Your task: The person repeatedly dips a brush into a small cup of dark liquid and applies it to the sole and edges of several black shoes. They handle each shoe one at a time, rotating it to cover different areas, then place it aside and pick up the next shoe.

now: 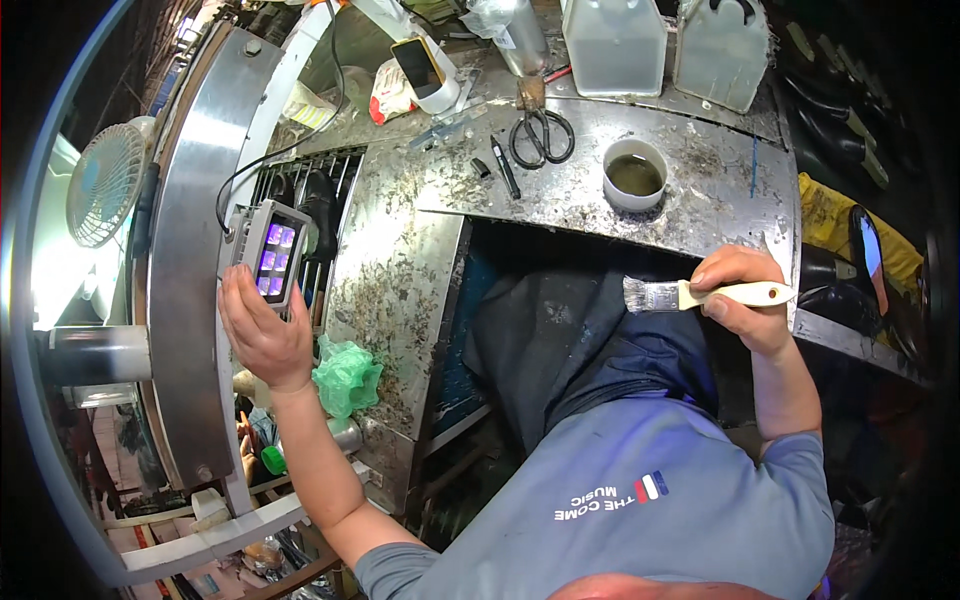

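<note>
At the left, my left hand (264, 325) is at the lower end of a grey lamp (292, 236) with purple-glowing cells. Its fingers lie along one side of the housing and the thumb is at the other. On the right, my right hand (745, 295) pinches the pale handle of a flat brush (655, 296), held level above my lap with its bristles pointing left. A white cup (632, 197) of dark liquid stands on the metal bench (390, 260), beyond the brush.
Black-handled scissors (541, 138) and a black marker (505, 168) lie beside the cup. Cloudy plastic jugs (615, 50) line the back. A crumpled green bag (347, 377) sits near my left forearm. Dark shoes (318, 212) rest on a rack behind the lamp; a fan (106, 186) stands far left.
</note>
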Action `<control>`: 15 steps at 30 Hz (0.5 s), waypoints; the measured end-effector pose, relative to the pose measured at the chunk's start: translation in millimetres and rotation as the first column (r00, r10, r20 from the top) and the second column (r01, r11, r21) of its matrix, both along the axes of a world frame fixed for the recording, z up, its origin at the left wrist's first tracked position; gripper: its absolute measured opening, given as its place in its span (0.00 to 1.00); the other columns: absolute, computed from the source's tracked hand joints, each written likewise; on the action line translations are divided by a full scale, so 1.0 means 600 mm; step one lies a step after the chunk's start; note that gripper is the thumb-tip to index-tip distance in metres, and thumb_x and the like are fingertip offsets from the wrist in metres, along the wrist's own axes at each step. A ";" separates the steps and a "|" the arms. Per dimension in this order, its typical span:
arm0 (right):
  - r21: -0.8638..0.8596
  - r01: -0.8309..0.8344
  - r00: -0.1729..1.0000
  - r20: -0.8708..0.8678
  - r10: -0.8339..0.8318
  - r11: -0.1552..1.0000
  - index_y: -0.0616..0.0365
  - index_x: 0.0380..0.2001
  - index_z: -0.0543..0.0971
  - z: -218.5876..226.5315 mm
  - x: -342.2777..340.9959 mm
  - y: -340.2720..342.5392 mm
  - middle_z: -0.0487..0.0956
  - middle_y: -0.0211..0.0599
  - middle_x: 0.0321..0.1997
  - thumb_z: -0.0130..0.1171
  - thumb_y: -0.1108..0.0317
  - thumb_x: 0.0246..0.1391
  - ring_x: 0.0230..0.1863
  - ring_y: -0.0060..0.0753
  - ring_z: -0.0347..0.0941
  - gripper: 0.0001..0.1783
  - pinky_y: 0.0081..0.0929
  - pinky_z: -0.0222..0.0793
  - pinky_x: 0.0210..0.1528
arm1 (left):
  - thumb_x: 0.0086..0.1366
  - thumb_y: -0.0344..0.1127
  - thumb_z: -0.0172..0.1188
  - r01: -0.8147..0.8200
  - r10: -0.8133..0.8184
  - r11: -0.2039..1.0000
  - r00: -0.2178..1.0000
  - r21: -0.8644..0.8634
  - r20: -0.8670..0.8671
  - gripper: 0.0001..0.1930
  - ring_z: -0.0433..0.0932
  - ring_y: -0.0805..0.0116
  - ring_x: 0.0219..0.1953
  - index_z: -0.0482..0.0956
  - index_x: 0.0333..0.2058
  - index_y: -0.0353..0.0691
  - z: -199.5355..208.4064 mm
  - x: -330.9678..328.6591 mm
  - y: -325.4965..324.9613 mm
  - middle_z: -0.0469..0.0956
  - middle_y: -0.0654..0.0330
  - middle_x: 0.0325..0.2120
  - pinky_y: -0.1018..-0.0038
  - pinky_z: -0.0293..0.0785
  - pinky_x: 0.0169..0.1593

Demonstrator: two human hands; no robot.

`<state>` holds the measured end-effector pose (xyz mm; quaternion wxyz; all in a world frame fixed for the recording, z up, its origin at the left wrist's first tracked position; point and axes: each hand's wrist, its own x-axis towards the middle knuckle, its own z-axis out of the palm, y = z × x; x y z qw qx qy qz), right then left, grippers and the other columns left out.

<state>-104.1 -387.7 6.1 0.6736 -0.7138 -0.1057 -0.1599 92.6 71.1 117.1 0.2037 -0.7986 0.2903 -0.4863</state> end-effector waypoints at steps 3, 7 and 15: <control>0.009 -0.004 1.000 -0.014 0.004 1.000 0.63 0.35 0.84 0.000 0.000 0.002 0.84 0.43 0.35 0.68 0.69 0.48 0.36 0.35 0.80 0.11 0.29 0.73 0.41 | 0.51 0.36 0.74 -0.025 0.025 0.999 1.000 -0.021 -0.010 0.40 0.74 0.52 0.57 0.67 0.62 0.36 0.003 -0.004 -0.002 0.71 0.52 0.56 0.61 0.75 0.61; 0.023 -0.002 0.999 -0.036 0.003 1.000 0.63 0.35 0.84 0.004 0.000 0.005 0.84 0.43 0.35 0.68 0.69 0.48 0.36 0.35 0.80 0.11 0.29 0.73 0.41 | 0.50 0.36 0.75 -0.067 0.062 0.993 0.996 -0.094 -0.057 0.38 0.75 0.52 0.57 0.70 0.60 0.35 0.002 -0.010 -0.009 0.71 0.53 0.56 0.61 0.74 0.61; -0.005 -0.004 1.000 -0.023 0.004 1.000 0.62 0.35 0.84 -0.002 0.000 0.007 0.84 0.42 0.35 0.68 0.69 0.48 0.36 0.35 0.79 0.11 0.29 0.73 0.41 | 0.49 0.36 0.76 -0.058 0.052 0.991 0.997 -0.117 -0.051 0.41 0.73 0.51 0.58 0.68 0.61 0.35 -0.008 -0.007 -0.006 0.70 0.52 0.57 0.59 0.74 0.60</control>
